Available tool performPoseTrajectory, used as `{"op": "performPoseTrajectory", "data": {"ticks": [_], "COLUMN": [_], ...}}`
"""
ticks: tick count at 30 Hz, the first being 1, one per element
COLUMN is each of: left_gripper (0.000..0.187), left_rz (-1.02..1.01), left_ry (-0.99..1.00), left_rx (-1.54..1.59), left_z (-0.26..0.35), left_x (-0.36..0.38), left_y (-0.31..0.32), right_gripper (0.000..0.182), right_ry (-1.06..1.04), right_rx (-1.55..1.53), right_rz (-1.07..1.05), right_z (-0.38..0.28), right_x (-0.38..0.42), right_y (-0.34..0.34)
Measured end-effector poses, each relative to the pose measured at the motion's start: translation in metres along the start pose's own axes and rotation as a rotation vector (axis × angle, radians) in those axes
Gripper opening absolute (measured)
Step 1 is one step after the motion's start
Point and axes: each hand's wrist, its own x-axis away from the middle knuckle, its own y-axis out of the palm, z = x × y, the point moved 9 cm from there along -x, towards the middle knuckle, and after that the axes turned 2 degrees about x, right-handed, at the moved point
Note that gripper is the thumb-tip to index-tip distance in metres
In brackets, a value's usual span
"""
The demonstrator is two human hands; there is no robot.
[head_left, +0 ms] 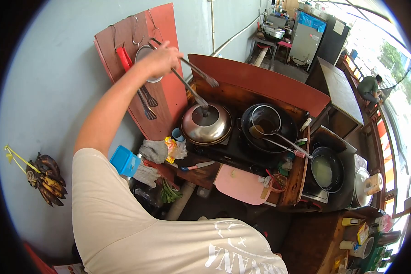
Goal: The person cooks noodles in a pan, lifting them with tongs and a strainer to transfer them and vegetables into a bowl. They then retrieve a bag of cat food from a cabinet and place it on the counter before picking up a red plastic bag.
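Note:
My left hand (162,60) is raised in front of a red-brown board, its fingers closed around a pair of metal tongs (186,83). The tongs' arms are spread, and the lower tip overlaps the dark knob of a domed metal lid (192,122) in this view. That lid covers a pan on the left burner of the black gas stove (223,155). To its right sits a black wok (285,125) with a strainer (266,119) and a ladle (256,131) across it. My right hand is out of sight.
Utensils hang on the board (166,23) by the wall. A pink cutting board (242,184), a knife (197,166) and a blue container (125,160) lie nearer me. Another wok (325,171) holds pale liquid. A person (369,86) sits far right.

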Motion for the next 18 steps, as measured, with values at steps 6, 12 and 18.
{"op": "performPoseTrajectory", "data": {"ticks": [6,12,18], "left_gripper": [0.007,0.012,0.008], "left_rz": [-0.039,0.05,0.133], "left_ry": [0.279,0.323,0.101], "left_rx": [0.11,0.297,0.098], "left_z": [0.136,0.209,0.146], "left_x": [0.024,0.071,0.05], "left_y": [0.085,0.146,0.055], "right_gripper": [0.027,0.016,0.006], "right_ry": [-0.247,-0.325,-0.669], "right_rx": [0.009,-0.051,-0.128], "right_rz": [0.21,0.444,0.506], "right_z": [-0.082,-0.163,-0.319], "right_x": [0.029,0.037,0.072], "right_y": [-0.039,-0.077,-0.14]}}
